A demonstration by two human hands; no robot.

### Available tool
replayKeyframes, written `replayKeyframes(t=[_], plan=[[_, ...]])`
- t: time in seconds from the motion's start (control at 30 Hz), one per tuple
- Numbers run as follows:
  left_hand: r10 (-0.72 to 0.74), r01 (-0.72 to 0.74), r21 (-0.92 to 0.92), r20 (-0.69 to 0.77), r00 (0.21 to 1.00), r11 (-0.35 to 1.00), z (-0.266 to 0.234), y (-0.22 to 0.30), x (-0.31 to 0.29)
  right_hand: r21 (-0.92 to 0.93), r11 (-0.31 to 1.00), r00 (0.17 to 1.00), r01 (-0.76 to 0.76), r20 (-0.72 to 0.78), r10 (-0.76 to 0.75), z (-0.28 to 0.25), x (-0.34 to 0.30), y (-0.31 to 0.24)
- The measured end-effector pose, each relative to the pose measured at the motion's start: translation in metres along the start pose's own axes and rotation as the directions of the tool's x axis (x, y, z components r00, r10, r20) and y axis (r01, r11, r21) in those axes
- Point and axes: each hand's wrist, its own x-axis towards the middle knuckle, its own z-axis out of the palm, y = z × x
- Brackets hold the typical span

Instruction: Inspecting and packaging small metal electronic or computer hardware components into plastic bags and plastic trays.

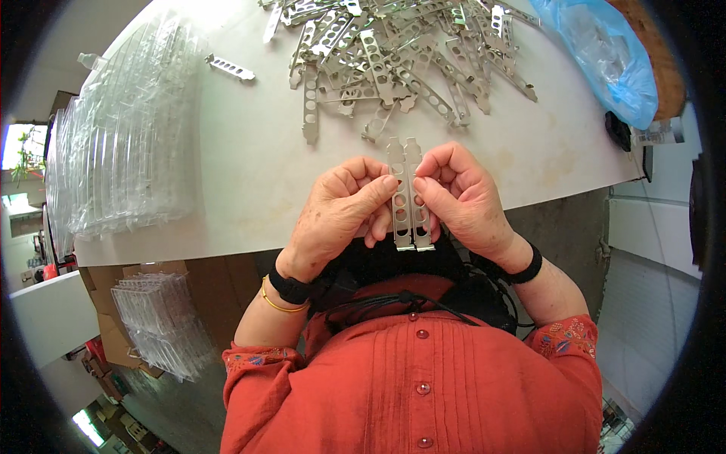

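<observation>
Two flat metal brackets with round holes stand side by side between my hands, close together at the table's near edge. My left hand (346,206) pinches the left bracket (401,216) between thumb and fingers. The right bracket (412,159) is pinched the same way by my right hand (463,198). Their bent ends point toward me and their notched ends point away. Beyond my hands lies a loose pile of similar metal brackets (376,64), tangled over one another. One single bracket (230,67) rests apart, left of the pile.
Stacks of clear plastic trays (136,129) cover the table's left side. Further clear trays (162,321) sit in a cardboard box (113,329) below the left edge. A blue plastic bag (605,57) lies at the far right of the white table (529,159), near a black item (617,132).
</observation>
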Motion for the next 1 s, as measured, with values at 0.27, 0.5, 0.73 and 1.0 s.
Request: replayKeyframes(t=[0.27, 0.5, 0.73, 1.0], plan=[[-0.006, 0.006, 0.017, -0.005, 1.0, 1.0, 0.0007, 0.0008, -0.0006, -0.008, 1.0, 1.0, -0.016, -0.002, 0.016, -0.0002, -0.0007, -0.0007], [0.004, -0.004, 0.016, 0.008, 1.0, 1.0, -0.0003, -0.0011, -0.0005, -0.021, 1.0, 1.0, -0.014, 0.004, 0.014, -0.0004, -0.0003, -0.0001], [0.006, -0.006, 0.015, 0.006, 1.0, 1.0, -0.0003, -0.0015, -0.0003, -0.034, 0.999, 1.0, -0.004, 0.015, 0.005, -0.0014, -0.0009, 0.0005], [0.002, -0.002, 0.017, 0.005, 1.0, 1.0, -0.0004, -0.0005, -0.001, -0.037, 0.999, 1.0, 0.004, 0.029, -0.003, -0.0012, -0.0003, 0.0005]])
